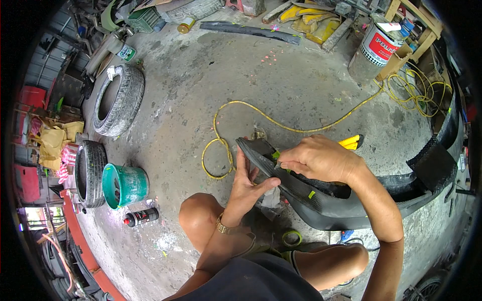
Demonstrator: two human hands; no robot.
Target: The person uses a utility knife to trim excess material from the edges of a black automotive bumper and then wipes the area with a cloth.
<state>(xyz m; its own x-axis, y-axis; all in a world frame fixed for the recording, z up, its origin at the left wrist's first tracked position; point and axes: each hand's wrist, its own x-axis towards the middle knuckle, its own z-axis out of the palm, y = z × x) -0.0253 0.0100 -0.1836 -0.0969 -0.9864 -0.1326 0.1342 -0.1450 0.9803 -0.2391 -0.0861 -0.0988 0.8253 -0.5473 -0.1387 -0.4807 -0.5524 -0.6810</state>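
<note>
A long black car bumper (331, 213) lies across my lap and curves away to the right. My left hand (244, 189) holds its near-left end, with the thumb on the outer face and the fingers wrapped behind the edge. My right hand (319, 159) is pinched closed at the inner edge of that end, beside a small piece of yellow-green tape (275, 155). What it grips is too small to make out. Another tape piece (312, 194) sticks to the bumper's face. Beyond my right hand a yellow and black object (350, 142) shows in part.
A yellow hose (273, 120) loops over the concrete floor. To the left stand a green bucket (135, 185), a black bottle (141, 217) and two tyres (128, 103). A large tin (374, 50) is at the far right. A green tape roll (291, 239) lies between my legs.
</note>
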